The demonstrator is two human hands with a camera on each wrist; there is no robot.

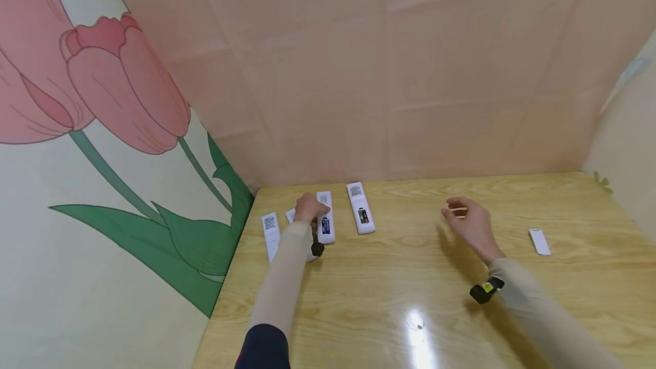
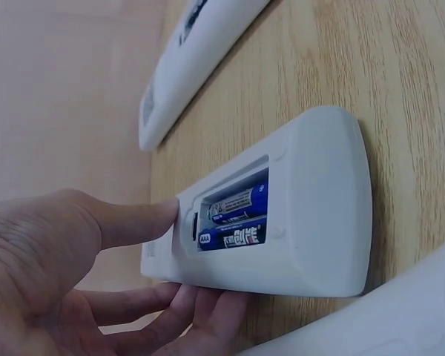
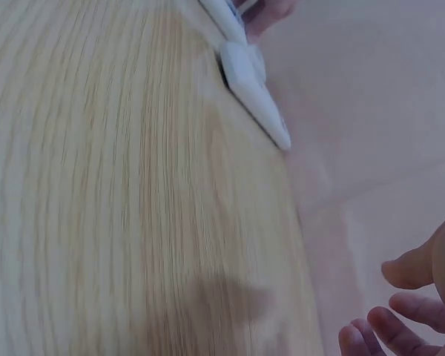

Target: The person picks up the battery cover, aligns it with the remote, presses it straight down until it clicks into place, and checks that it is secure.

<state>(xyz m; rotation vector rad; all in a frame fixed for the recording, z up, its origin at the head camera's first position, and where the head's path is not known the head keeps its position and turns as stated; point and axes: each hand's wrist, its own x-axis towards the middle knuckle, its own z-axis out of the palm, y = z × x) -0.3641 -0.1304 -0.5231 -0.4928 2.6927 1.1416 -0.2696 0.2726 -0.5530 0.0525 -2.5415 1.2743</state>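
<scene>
A white remote control [image 1: 327,238] lies back side up near the far edge of the table. Its compartment is uncovered, and two blue AAA batteries [image 2: 241,231] lie side by side inside. My left hand [image 1: 308,208] grips this remote by its sides, thumb on one edge and fingers along the other, as the left wrist view shows. Just right of it lies another white remote [image 1: 355,201], its compartment also uncovered with batteries in it. My right hand [image 1: 472,228] hovers over the table at the right, fingers loosely bent and holding nothing.
To the left lies a white remote [image 1: 271,233]; a further one [image 1: 290,214] is mostly hidden under my left forearm. A small white battery cover [image 1: 540,242] rests at the right. Behind the wooden table [image 1: 389,278] hangs a pinkish cloth [image 1: 328,73]; a tulip-patterned wall stands left.
</scene>
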